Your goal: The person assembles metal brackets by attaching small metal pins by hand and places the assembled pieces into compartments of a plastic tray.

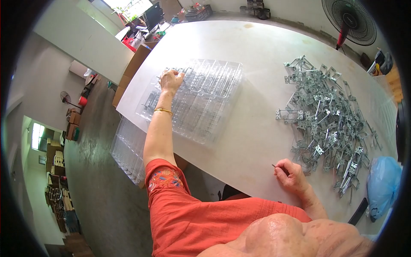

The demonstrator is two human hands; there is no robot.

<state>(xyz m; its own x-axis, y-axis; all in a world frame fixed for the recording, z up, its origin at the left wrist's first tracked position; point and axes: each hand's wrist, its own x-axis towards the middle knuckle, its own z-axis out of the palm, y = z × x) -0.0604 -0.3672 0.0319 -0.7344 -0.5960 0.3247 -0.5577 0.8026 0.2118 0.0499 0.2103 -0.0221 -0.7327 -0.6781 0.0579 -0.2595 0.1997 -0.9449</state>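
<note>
Clear plastic trays [195, 122] with slots holding metal parts lie stacked on the white table [252, 107]. My left hand [171, 80] reaches over the upper left part of the top tray, its fingers closed at a slot; what they hold, if anything, is hidden. Near the table's front edge, my right hand [291, 174] is closed on a thin dark rod [275, 166] that sticks out past the fingertips. To its upper right lies a large tangled pile of silvery metal brackets [321, 113].
A blue plastic bag [384, 184] lies at the table's right, beside a dark strip [358, 211]. More clear trays [129, 150] stand below the table's left edge. A black fan [350, 21] is beyond the far right corner, and a cardboard box [130, 75] is at the left.
</note>
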